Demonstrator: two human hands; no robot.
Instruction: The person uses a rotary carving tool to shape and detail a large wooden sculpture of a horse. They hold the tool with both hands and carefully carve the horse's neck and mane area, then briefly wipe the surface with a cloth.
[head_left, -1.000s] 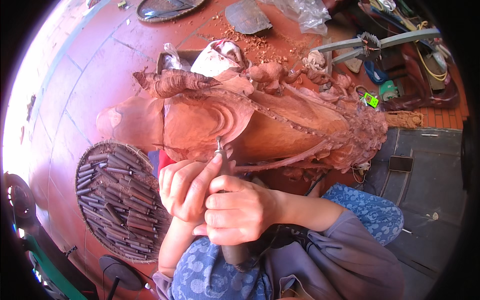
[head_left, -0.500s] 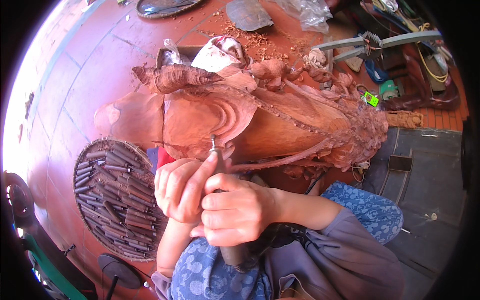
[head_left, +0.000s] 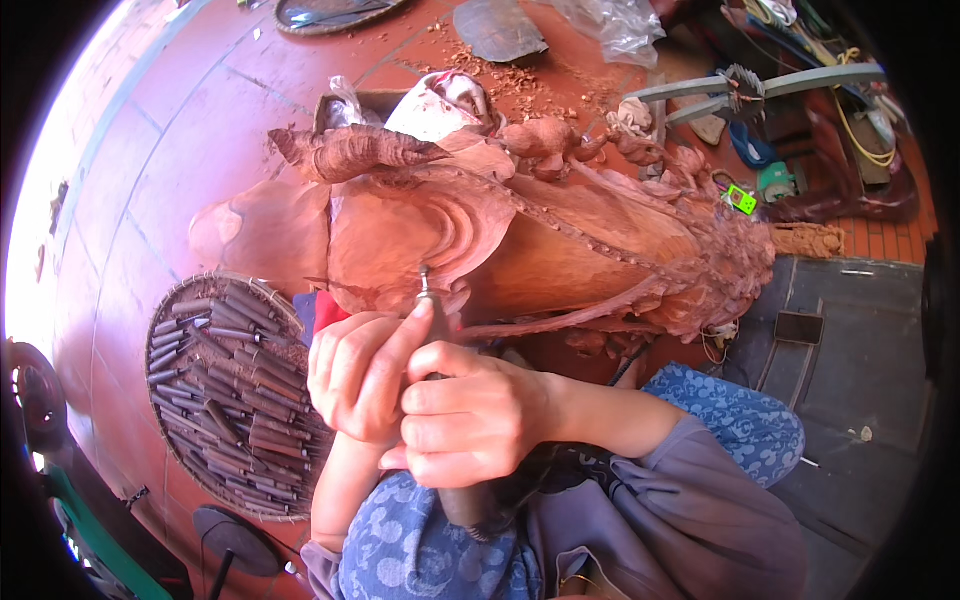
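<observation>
A dark die grinder [head_left: 466, 508] slants up from my lap, its slim metal bit [head_left: 425, 280] at the surface of a large reddish wood carving [head_left: 590, 240]. Whether the bit touches the wood I cannot tell. My left hand [head_left: 358, 375] is closed around the front of the grinder, the index finger stretched along it toward the bit. Just behind it, my right hand [head_left: 470, 415] wraps the body, fingers curled. Curved ridges [head_left: 455, 225] are carved a little beyond the bit. Both hands cover most of the grinder's middle.
Left of my hands, a round woven tray [head_left: 165, 440] holds many dark-handled carving tools. Wood shavings [head_left: 510, 80] lie on the tiled floor behind the carving. A metal clamp frame [head_left: 820, 78] is at far right; a dark board [head_left: 860, 340] lies below it.
The bit and both hands have shifted very slightly up and left over the carving. The grip on the grinder is the same.
</observation>
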